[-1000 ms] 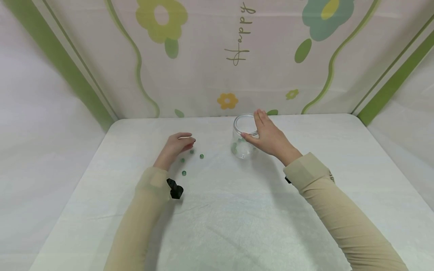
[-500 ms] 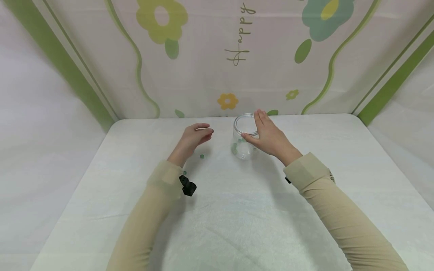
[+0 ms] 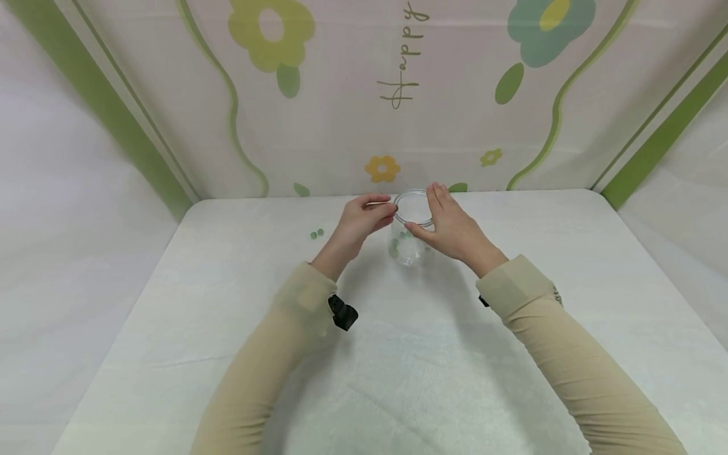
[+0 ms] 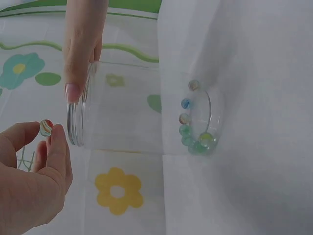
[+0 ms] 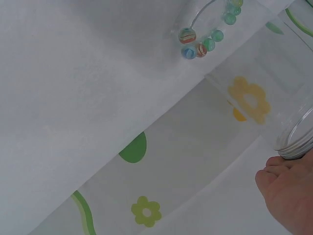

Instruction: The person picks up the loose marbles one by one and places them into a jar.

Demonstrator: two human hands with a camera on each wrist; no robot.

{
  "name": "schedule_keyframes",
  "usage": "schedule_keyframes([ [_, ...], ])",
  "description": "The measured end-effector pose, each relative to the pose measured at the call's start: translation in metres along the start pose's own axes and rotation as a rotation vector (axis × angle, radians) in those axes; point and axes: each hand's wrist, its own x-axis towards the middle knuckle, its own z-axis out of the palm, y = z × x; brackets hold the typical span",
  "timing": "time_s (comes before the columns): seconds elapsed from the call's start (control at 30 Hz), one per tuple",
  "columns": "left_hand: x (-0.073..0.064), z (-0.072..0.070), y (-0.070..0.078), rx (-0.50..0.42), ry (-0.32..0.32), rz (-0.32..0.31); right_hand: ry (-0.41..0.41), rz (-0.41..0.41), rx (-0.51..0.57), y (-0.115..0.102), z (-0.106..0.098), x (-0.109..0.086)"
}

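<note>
While hovering just above the left edge of the open mouth, held in a narrow pinch between thumb and fingertips of the left hand [image 3: 364,221]: a small round swirled-glass marble [image 4: 46,128]! Just right of the pinch, upright on the white table [image 3: 398,379], long axis vertical, mouth up: a clear cylindrical jar [image 3: 409,251]. Clearly nearer to the marble, the left hand; across the mouth, the right hand [image 3: 455,230], straight fingers and thumb spread wide against the rim. On to looks: glossy, with a red streak over pale and green bands. Low round the jar's base, an arc of green, blue, yellow and rusty glass marbles [image 4: 199,147]. Well apart, left of the pinch, two small green marbles [image 3: 313,235].
</note>
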Motion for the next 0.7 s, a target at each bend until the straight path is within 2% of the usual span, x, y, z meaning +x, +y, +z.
schedule_keyframes([
  [0.3,0.001,0.011,0.004,-0.046,-0.029,0.039,0.001,0.003,0.011,0.001,0.0,0.0],
  [0.7,0.001,0.02,0.003,-0.005,-0.023,0.049,0.02,-0.005,0.017,0.0,0.0,-0.001],
])
